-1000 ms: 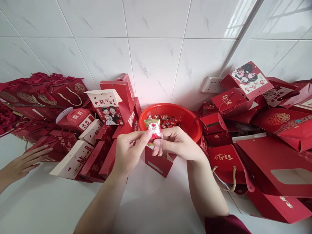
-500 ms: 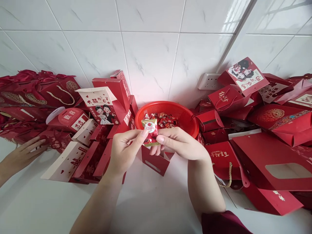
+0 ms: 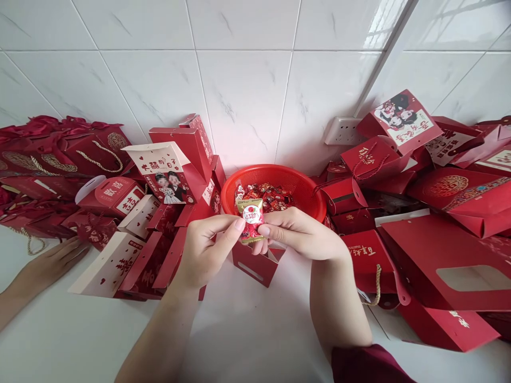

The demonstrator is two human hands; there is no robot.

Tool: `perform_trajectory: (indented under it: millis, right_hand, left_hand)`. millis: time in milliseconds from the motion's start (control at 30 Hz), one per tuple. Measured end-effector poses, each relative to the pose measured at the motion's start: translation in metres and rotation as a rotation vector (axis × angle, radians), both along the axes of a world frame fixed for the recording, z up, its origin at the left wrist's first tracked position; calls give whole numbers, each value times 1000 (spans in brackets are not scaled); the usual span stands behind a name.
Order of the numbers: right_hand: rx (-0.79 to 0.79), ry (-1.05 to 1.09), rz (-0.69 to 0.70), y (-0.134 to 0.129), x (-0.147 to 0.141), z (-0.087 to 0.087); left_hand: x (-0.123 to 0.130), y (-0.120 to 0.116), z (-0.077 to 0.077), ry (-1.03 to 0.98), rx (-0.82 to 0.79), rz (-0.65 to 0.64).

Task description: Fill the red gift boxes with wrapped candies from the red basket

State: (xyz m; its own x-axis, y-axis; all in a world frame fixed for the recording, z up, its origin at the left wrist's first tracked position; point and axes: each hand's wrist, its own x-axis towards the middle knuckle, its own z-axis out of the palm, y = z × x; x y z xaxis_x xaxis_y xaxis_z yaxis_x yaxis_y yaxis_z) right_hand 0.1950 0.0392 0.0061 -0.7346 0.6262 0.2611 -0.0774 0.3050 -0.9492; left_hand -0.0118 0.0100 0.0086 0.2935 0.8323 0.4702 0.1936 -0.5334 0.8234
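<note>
A wrapped candy (image 3: 252,218) in red and gold foil with a white label is held up between both hands. My left hand (image 3: 209,244) pinches its left edge between thumb and fingers. On the other side, my right hand (image 3: 301,231) grips the right edge, its fingertips showing beneath. Just below and behind the candy stands a small red box (image 3: 255,266), partly hidden by my hands. Past it sits a red plastic basket (image 3: 315,199) with several wrapped candies (image 3: 275,194) in it.
Red gift boxes (image 3: 167,173) and red bags (image 3: 64,154) crowd the left. More red boxes (image 3: 439,266) are piled on the right. Another person's hand (image 3: 51,263) rests at the far left. A white socket strip (image 3: 342,131) lies against the tiled wall (image 3: 243,106).
Both hands have shifted slightly right with the candy, which has turned a little. The other person's hand at the left has moved lower and to the right, off the bags.
</note>
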Motion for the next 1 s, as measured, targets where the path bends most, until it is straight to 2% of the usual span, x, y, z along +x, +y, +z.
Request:
perform_trajectory:
  millis: [400,600,700,833,1000]
  right_hand:
    - [77,-35,-15,0,0,0]
    - [306,-313,16,-2,8,6]
    - [327,-269,-123,-3,11,7]
    - [209,-50,-308,-2,11,4]
    - [112,84,-364,-2,7,2]
  left_hand:
    - [-1,1,-3,-29,-43,-6]
    - [0,4,-8,-49,-23,139]
    - [-3,6,-6,-71,-183,89]
    - [-6,7,-1,-103,-439,-73]
    - [-1,4,4,-48,-563,-137]
